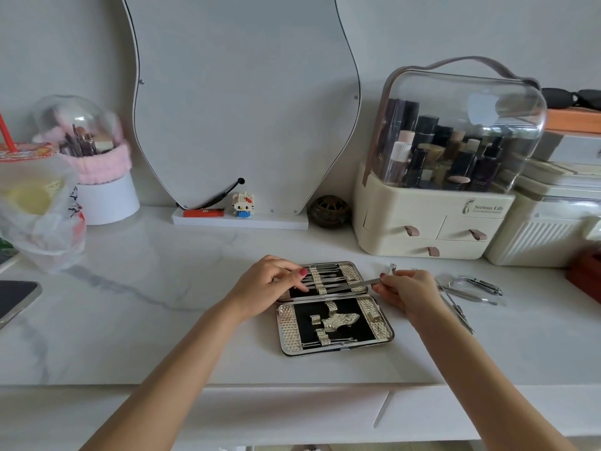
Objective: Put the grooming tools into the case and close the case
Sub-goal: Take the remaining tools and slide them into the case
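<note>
An open grooming case (380,330) lies flat on the white table, with a black lining and gold straps. Its far half holds several thin metal tools under the straps; the near half holds a few along its front edge. My left hand (270,284) rests on the far half's left side, fingers pressing on the tools. My right hand (406,289) pinches the end of a flat metal tool (361,283), whose other end reaches into the far half. A small clipper (393,267) stands just behind my right hand. Loose tools lie right of the case: a large nail clipper (478,284) and thin scissors-like tools (455,304).
A cream cosmetics organiser (432,222) with a clear dome stands behind the case at the right. A mirror (244,102) leans on the wall. A bagged drink cup (35,203) and a phone (16,297) sit at the left. The table's front edge is close.
</note>
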